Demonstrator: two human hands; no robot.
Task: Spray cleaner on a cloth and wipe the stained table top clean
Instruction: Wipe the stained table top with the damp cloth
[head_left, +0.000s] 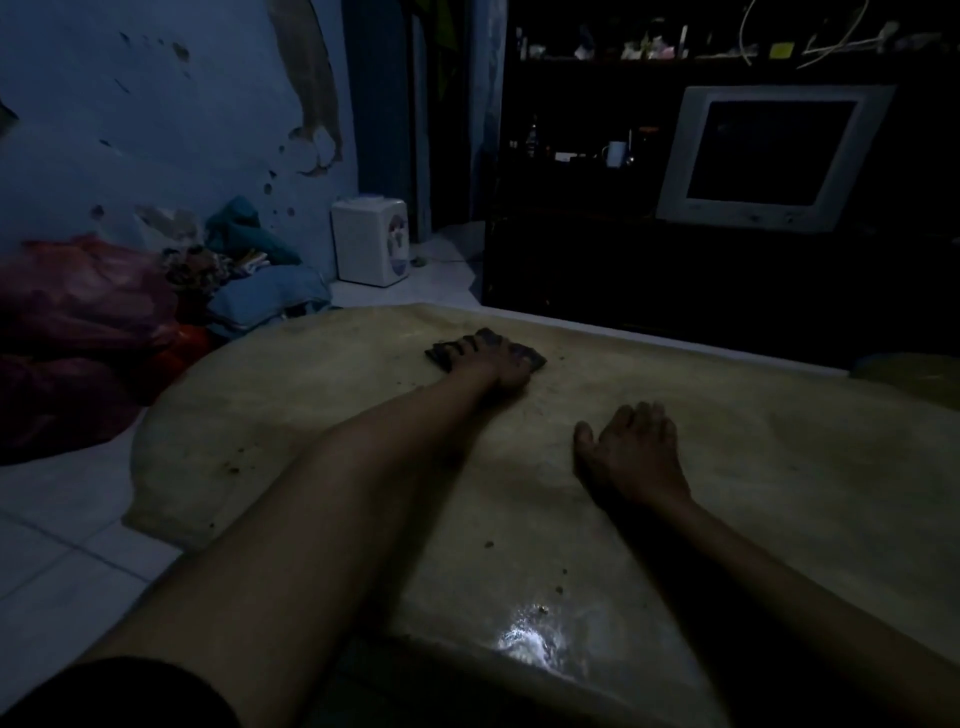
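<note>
The room is dim. A pale beige table top (322, 447) fills the middle, with dark specks scattered over it and a wet shine near its front edge. My left hand (491, 364) reaches far across and presses flat on a dark cloth (530, 356) near the table's far edge, fingers spread over it. My right hand (631, 452) rests on the table to the right and nearer to me, fingers relaxed, holding nothing. No spray bottle shows.
A dark cabinet with a white-framed monitor (769, 156) stands behind the table. A white box-shaped appliance (370, 241) sits on the tiled floor by the blue wall. Bags and clothes (104, 322) are piled at the left.
</note>
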